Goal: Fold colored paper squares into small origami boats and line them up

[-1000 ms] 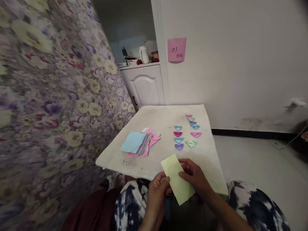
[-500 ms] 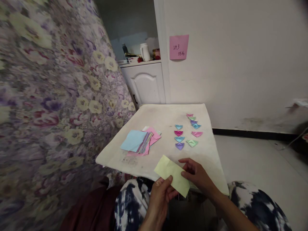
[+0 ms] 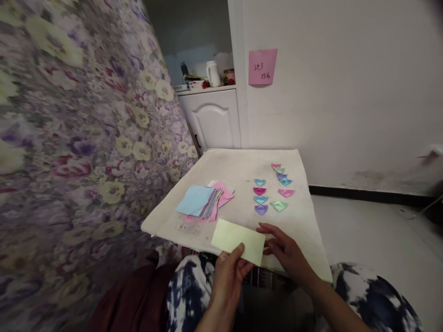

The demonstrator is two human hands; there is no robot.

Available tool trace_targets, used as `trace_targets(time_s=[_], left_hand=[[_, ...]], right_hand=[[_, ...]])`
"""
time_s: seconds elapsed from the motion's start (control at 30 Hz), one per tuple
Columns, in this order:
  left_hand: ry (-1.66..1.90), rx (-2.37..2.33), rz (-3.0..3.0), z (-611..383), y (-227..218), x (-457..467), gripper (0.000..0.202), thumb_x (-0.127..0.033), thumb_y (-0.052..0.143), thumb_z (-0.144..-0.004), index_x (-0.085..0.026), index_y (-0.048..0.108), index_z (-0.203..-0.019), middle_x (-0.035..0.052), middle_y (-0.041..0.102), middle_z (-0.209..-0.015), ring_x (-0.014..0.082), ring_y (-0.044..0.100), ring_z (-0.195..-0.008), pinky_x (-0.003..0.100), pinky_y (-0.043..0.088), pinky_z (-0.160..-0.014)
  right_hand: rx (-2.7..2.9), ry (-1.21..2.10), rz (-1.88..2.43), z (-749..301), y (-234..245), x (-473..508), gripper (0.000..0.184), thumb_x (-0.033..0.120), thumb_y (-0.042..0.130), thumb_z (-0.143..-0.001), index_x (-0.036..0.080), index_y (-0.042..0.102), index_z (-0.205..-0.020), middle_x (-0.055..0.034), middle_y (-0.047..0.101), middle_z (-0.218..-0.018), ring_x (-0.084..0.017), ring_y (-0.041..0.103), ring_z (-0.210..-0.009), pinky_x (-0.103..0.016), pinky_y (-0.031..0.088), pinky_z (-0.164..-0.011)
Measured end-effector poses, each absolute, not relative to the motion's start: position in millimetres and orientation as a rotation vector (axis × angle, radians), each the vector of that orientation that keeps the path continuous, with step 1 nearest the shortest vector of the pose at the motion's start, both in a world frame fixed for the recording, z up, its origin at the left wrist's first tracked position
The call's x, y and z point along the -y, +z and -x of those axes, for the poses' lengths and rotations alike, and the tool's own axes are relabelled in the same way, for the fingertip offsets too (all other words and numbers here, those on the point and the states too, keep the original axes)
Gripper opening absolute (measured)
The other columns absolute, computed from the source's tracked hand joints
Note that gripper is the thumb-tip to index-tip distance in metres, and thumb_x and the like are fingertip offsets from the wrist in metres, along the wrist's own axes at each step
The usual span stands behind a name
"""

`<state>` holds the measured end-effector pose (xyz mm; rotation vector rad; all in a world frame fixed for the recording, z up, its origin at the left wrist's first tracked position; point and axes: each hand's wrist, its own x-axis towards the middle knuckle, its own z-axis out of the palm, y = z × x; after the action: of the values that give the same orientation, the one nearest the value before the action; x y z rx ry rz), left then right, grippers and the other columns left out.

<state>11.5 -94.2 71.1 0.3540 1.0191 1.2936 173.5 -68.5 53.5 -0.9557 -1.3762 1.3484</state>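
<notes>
A pale yellow sheet of paper [image 3: 231,237], folded to a rectangle, is held above the table's front edge. My left hand [image 3: 230,272] grips its lower edge, thumb on top and fingers underneath. My right hand [image 3: 287,251] is at the paper's right edge with the fingers apart and the index finger stretched out; whether a fingertip touches the edge is hard to see. Beyond the hands, several small folded paper boats stand in two columns, among them a purple boat [image 3: 261,210] and a green boat [image 3: 278,205].
A stack of coloured paper squares [image 3: 195,201], blue on top, lies on the left of the cream-covered table [image 3: 235,166]. A floral curtain [image 3: 104,138] hangs at the left. Behind are a white cabinet [image 3: 218,117] and a pink note [image 3: 262,67] on the wall.
The yellow paper has turned so its long side lies closer to level, and has moved slightly up and left. My right thumb has come off the paper's face. The view has shifted slightly.
</notes>
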Motion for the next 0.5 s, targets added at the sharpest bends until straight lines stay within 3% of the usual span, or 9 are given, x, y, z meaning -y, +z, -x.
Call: trace_targets(time_s=[0.13, 0.2, 0.3, 0.4, 0.5], left_hand=[[1.336, -1.03, -0.343, -9.0, 77.1, 93.1, 0.036, -0.017, 0.071, -0.071, -0.011, 0.061, -0.104, 0.0117, 0.075, -0.09, 0.024, 0.071, -0.075, 0.029, 0.058, -0.061], [1.339, -1.029, -0.343, -8.6, 79.3, 93.8, 0.038, -0.017, 0.071, -0.07, -0.012, 0.061, -0.105, 0.0113, 0.075, -0.092, 0.0237, 0.071, -0.075, 0.029, 0.058, -0.061], [1.326, -1.013, -0.367, -8.7, 81.3, 95.9, 0.039, -0.018, 0.072, -0.069, -0.013, 0.061, -0.107, 0.0112, 0.074, -0.095, 0.0238, 0.071, -0.076, 0.03, 0.058, -0.062], [1.337, -1.03, -0.389, -9.9, 81.9, 98.3, 0.039, -0.02, 0.074, -0.068, -0.012, 0.063, -0.104, 0.0114, 0.074, -0.093, 0.0237, 0.071, -0.075, 0.03, 0.058, -0.062], [1.347, -1.048, -0.385, -11.6, 81.4, 99.9, 0.037, -0.021, 0.075, -0.065, -0.011, 0.065, -0.1, 0.0111, 0.075, -0.088, 0.0235, 0.071, -0.072, 0.029, 0.057, -0.06]], right_hand=[[1.494, 1.46, 0.901, -169.3, 52.8, 73.6, 0.049, 0.02, 0.051, -0.083, 0.027, 0.044, -0.131, -0.0019, 0.067, -0.096, -0.014, 0.064, -0.077, -0.032, 0.053, -0.076], [1.521, 1.444, 0.863, -168.7, 51.9, 74.5, 0.043, 0.021, 0.051, -0.083, 0.028, 0.05, -0.126, -0.0039, 0.061, -0.114, -0.013, 0.064, -0.076, -0.031, 0.054, -0.075], [1.497, 1.368, 0.83, -168.9, 52.2, 74.7, 0.029, 0.025, 0.053, -0.084, 0.027, 0.061, -0.112, -0.0055, 0.036, -0.143, -0.012, 0.063, -0.075, -0.031, 0.055, -0.072], [1.48, 1.294, 0.869, -168.7, 54.0, 74.7, 0.019, 0.028, 0.053, -0.085, 0.023, 0.066, -0.098, -0.0059, 0.028, -0.147, -0.011, 0.062, -0.073, -0.03, 0.055, -0.068], [1.53, 1.262, 0.901, -168.4, 54.8, 74.4, 0.017, 0.029, 0.054, -0.085, 0.022, 0.068, -0.091, -0.0062, 0.03, -0.146, -0.012, 0.062, -0.074, -0.03, 0.055, -0.066]])
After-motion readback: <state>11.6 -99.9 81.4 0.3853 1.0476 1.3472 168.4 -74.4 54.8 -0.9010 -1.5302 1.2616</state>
